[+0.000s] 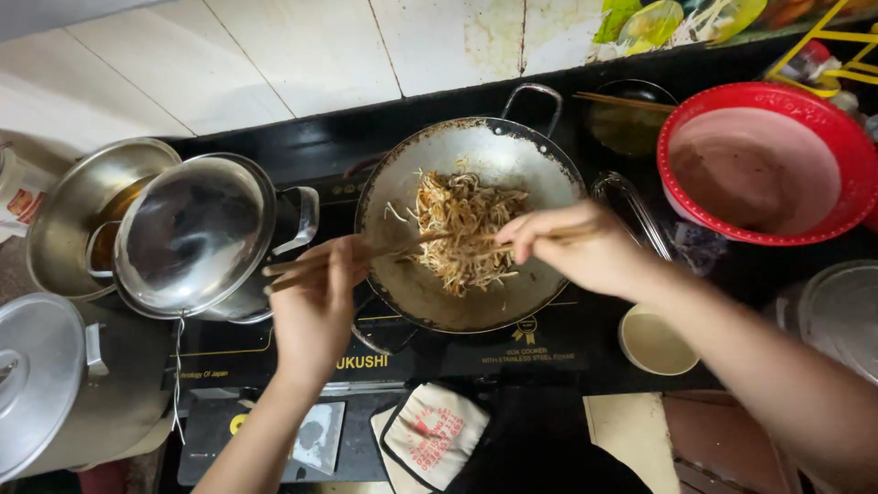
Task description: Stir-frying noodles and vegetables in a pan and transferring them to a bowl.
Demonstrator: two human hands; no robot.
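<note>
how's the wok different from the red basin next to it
The wok is grey metal with a loop handle; the red basin looks plastic, with no handle visible. The wok holds brown noodles, worked by both hands with chopsticks; the red basin holds only a brownish film. Both are round and open-topped.

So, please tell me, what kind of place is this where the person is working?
Most likely a small home kitchen. A wok of noodles sits on a black cooktop against a tiled wall, with steel pots beside it. Both hands, left and right, hold chopsticks.
</note>
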